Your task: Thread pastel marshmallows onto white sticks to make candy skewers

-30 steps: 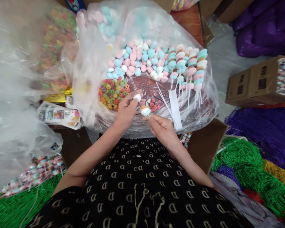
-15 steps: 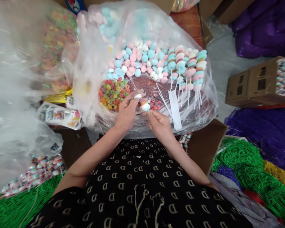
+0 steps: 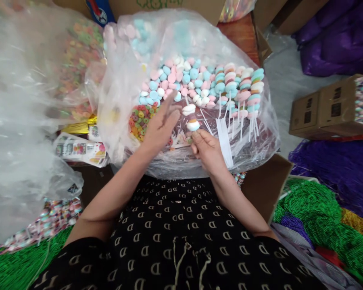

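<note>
My right hand [image 3: 208,149] is closed on the lower end of a candy skewer [image 3: 190,117], which stands nearly upright with white and pale blue marshmallows and darker ring candies threaded on its stick. To its left, my left hand [image 3: 161,123] has its fingers stretched toward the loose marshmallows [image 3: 172,78] in pink, blue and white, and holds nothing that I can see. Partly behind that hand lies a heap of colourful ring candies [image 3: 138,121]. Finished-looking skewers [image 3: 230,82] lie in a row on the right, beside a bundle of white sticks [image 3: 224,141].
A clear plastic sheet [image 3: 124,155] lies beneath the candies. On the left are a big bag of ring candies [image 3: 81,60] and printed packets [image 3: 80,149]. Cardboard boxes [image 3: 320,106], purple strands [image 3: 335,173] and green strands [image 3: 308,201] are at the right.
My left hand has let go of the skewer's top and moved up and left, its fingers opening. The skewer now shows upright in my right hand, a white marshmallow near its top.
</note>
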### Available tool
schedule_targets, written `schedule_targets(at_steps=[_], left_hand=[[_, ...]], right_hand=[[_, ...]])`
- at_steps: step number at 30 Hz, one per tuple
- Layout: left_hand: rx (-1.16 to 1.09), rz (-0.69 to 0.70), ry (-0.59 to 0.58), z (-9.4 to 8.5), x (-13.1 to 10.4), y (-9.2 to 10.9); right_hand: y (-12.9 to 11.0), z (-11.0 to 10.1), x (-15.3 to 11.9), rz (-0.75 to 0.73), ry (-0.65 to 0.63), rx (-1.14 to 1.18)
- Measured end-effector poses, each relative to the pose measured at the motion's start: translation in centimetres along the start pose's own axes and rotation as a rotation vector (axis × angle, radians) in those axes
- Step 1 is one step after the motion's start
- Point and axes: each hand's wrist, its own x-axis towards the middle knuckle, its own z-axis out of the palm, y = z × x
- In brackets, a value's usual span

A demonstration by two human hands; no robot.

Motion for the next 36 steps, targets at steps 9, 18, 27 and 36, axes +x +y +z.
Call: schedule_targets(at_steps=[9,18,27,36], left_hand=[[1.157,0.259,-0.086,-6.1,7.0,-0.3],[1.333,0.281,-0.248,-3.9,4.9,-1.7],[1.198,0.282,-0.207,-4.1,4.1,-1.9],[0.542,0.237,-0.068,-4.0,1.9,-1.5]], right_hand=[[-0.3,-0.8,0.1,-0.045,0.063,0.158],[1.2,-0.3,0.0,-0.062,0.008,0.122],[2.1,-0.8,-0.5,-0.053,-0.019,0.042],[1.6,-1.3,-1.8,0.004,-0.1,-0.109]])
